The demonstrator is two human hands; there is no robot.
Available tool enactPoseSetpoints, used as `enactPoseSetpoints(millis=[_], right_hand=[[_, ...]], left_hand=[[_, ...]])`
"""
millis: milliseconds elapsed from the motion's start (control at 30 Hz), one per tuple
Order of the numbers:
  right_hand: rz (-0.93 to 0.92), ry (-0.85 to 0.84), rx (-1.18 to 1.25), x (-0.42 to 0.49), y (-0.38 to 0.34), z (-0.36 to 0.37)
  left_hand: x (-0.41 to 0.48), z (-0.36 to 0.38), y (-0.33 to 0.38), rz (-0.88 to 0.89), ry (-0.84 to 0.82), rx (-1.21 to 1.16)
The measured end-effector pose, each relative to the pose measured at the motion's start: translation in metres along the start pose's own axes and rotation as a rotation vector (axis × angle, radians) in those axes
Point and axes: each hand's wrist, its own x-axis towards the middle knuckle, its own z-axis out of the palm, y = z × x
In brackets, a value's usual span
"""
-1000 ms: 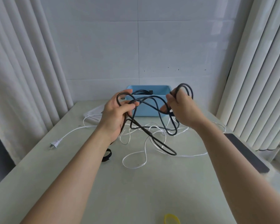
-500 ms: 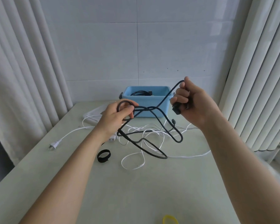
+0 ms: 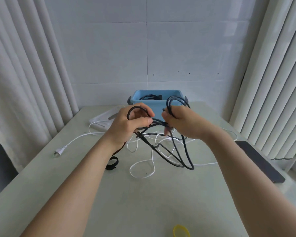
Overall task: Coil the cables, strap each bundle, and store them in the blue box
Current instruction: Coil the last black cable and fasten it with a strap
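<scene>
While left hand [image 3: 126, 124] and right hand [image 3: 184, 124] grip black cable [image 3: 189, 168], loops hang downward

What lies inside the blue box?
A coiled black cable lies in the box, with its plug end showing. The front wall hides the box floor, so anything lower cannot be seen.

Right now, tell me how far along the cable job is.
Done: one coiled black bundle lies in the blue box. In hand: the left hand and right hand both grip loops of the black cable, its slack hanging to the table, unstrapped. Left: finish and strap that coil, box it, then coil the white cable sprawled on the table. A black strap and a yellow strap lie unused.
</scene>
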Motion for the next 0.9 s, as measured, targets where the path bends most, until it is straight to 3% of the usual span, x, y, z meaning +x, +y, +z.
enactPoseSetpoints(millis=[133,267,367,500,667,800,900], right_hand=[[0.028,0.147,-0.052,-0.001,0.010,-0.008],[0.075,0.174,-0.105,-0.003,0.020,-0.017],[0.113,0.272,-0.089,-0.002,0.025,-0.020],[0.222,0.466,0.354,0.001,0.028,-0.028],[0.349,0.566,0.845,0.003,0.026,-0.033],[0.327,0.567,0.949,0.003,0.025,-0.034],[0.166,0.349,0.571,-0.001,0.023,-0.028]], left_hand=[[0.005,-0.008,-0.007,0.006,0.107,0.082],[0.006,-0.017,-0.019,-0.017,0.026,0.304],[0.004,-0.023,-0.020,-0.104,-0.050,0.291],[0.003,-0.031,-0.027,-0.144,-0.047,0.258],[0.003,-0.037,-0.041,-0.213,-0.057,0.197],[0.009,-0.041,-0.059,-0.197,0.243,0.405],[0.013,-0.044,-0.058,-0.167,0.631,0.256]])
